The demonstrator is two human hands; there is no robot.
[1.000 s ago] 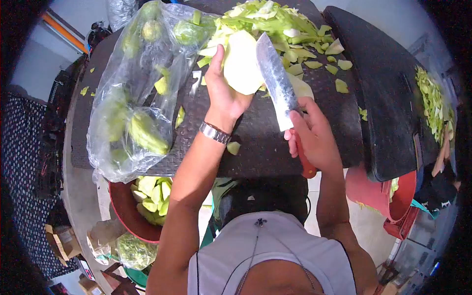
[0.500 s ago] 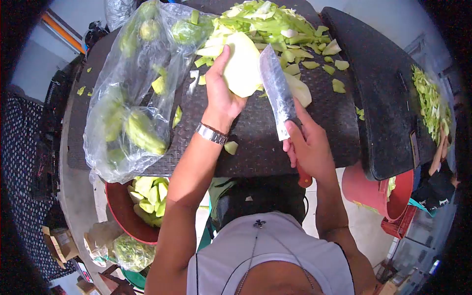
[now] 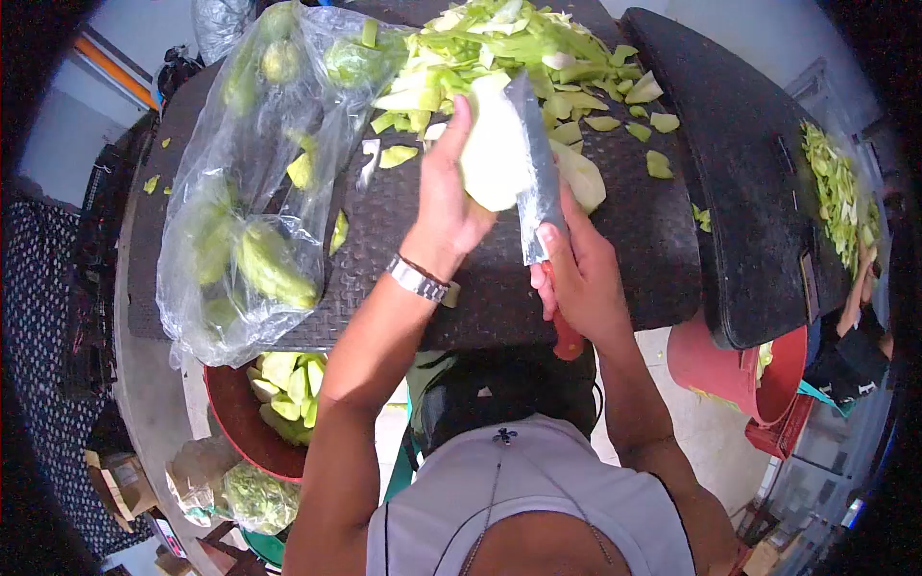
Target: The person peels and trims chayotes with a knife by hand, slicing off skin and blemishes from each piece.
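Observation:
My left hand (image 3: 449,187) is closed around a large, pale, peeled green fruit (image 3: 497,144), with the thumb along its left side. In my right hand (image 3: 584,269) is a broad knife (image 3: 540,163) with a red handle, its blade pointing away from me. The blade lies against the fruit's right side; the exact contact is hard to make out. Just right of the blade, another pale peeled piece (image 3: 582,180) rests on the dark table. Beyond both hands spreads a heap of green peelings (image 3: 499,43).
A clear plastic bag (image 3: 264,182) with several green fruits lies on the left of the table (image 3: 403,307). Below it, a red tub (image 3: 230,408) holds pale pieces. A red bucket (image 3: 730,374) stands right. Another person's arm (image 3: 858,288) is near shreds (image 3: 836,192) at far right.
The fruit has come slightly toward me and right, turning in my left hand. The knife has moved left, and its blade now meets the fruit's right side.

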